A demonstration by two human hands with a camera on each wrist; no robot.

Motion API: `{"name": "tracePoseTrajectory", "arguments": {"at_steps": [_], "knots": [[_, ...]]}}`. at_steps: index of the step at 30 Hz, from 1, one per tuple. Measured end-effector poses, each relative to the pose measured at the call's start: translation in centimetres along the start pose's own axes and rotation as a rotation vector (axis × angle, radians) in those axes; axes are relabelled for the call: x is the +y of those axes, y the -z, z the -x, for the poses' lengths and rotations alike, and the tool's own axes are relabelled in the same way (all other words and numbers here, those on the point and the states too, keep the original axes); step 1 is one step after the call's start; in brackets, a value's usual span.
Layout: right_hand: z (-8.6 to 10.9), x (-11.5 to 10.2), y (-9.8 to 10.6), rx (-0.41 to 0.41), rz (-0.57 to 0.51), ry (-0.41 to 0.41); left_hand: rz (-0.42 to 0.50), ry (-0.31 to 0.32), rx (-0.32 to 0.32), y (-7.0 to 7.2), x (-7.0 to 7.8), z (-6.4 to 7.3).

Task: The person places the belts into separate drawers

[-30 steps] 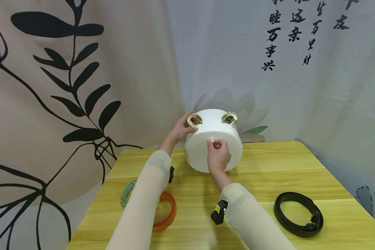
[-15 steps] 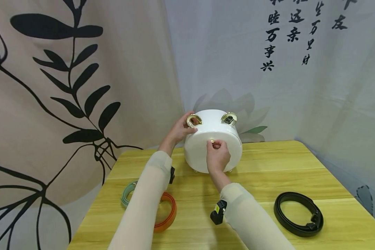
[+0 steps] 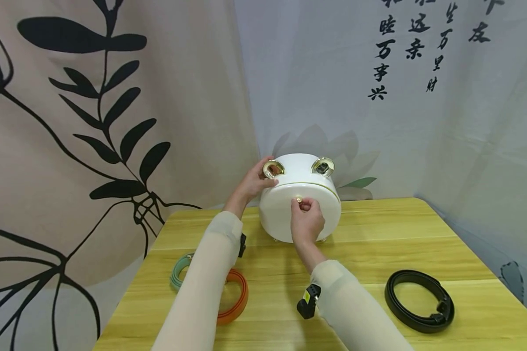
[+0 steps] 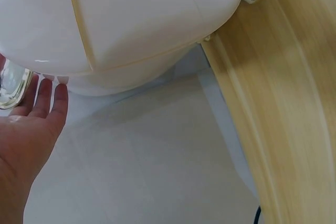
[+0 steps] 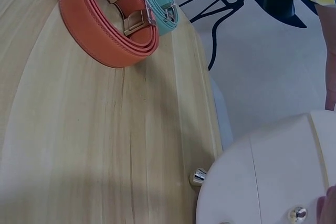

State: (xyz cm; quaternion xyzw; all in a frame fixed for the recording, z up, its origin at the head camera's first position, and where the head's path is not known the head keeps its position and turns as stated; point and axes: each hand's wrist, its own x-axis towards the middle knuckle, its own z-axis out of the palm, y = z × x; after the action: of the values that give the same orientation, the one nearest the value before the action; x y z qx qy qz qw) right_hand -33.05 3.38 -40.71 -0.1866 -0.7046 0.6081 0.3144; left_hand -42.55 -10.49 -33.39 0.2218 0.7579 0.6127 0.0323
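Observation:
A white round box (image 3: 272, 219) with gold ring-like ears stands at the back of the table. My left hand (image 3: 250, 183) holds it at the left gold ear (image 3: 273, 169), thumb below and fingers above. In the left wrist view, the fingers of my left hand (image 4: 39, 114) lie against the box's side. On the box's front, my right hand (image 3: 306, 217) pinches a small gold knob (image 3: 299, 199). A thin gold line follows the front's upper edge. Only the fingertips of my right hand (image 5: 328, 208) show in the right wrist view, beside another gold knob (image 5: 297, 214).
An orange coiled belt (image 3: 237, 304) and a green coiled belt (image 3: 175, 273) lie at the left, partly behind my left sleeve. A black coiled belt (image 3: 404, 317) lies at the right of the wooden table (image 3: 355, 302). Patterned curtain fabric (image 3: 202, 97) hangs behind.
A gold line now shows along the upper edge of the box's front, which was not seen before. Both hands keep nearly the same place.

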Motion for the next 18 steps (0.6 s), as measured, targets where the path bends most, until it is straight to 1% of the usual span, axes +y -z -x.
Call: {"name": "tracePoseTrajectory", "arguments": {"at_steps": [2,4,5,10,18], "knots": [[0.1,0.0,0.1,0.000,-0.004,0.000,-0.006,0.004,0.002,-0.1,0.0,-0.1],[0.2,-0.1,0.2,0.004,-0.008,0.002,-0.010,0.000,0.001,-0.1,0.0,-0.1],[0.2,-0.1,0.3,0.003,-0.009,0.002,-0.014,-0.011,0.006,-0.2,-0.3,-0.3],[0.4,-0.1,0.6,-0.012,-0.017,0.001,-0.013,-0.018,0.004,-0.2,-0.2,-0.3],[1.0,-0.2,1.1,-0.016,-0.025,0.027,-0.025,-0.001,0.014,0.0,-0.4,-0.3]]}}
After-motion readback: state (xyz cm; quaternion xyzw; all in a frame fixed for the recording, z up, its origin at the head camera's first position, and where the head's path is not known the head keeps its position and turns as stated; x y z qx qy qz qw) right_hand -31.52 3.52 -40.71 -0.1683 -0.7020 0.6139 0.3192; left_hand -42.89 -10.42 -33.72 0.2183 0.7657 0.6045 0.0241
